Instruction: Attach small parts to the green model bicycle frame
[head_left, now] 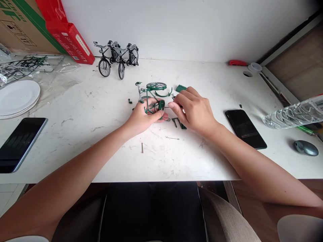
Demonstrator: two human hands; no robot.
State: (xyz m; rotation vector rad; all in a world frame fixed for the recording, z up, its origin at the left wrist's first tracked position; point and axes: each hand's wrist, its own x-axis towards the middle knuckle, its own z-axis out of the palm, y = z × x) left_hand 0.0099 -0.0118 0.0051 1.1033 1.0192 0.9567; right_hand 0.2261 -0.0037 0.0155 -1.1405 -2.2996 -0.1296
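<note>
While the white marble-look table [75, 134] still carries a scatter of loose parts, the green model bicycle [151, 95] at its middle looks roughly half built: the frame, handlebar and at least one spoked wheel are together, and it lies tipped on its side rather than standing. Two finished black model bicycles [117, 58] stand upright near the wall, well apart from it. A stack of white plates [17, 97] sits at the far left, with a dark phone [20, 143] below it and a second phone [246, 129] to the right of the hands. A clear water bottle [295, 114] lies on its side at the right edge.

The left hand [143, 117] is closed around the frame, thumb pressing a small green piece against it. The right hand [193, 109] pinches a thin metal pin [167, 107] between thumb and forefinger, its tip touching that green piece.

By my judgement, several parts remain to fit: a curved green mudguard [165, 94] just behind the frame, dark green brackets [179, 122] under the right hand, a green block [180, 88], and small pins [142, 148] near the table's front.
</note>
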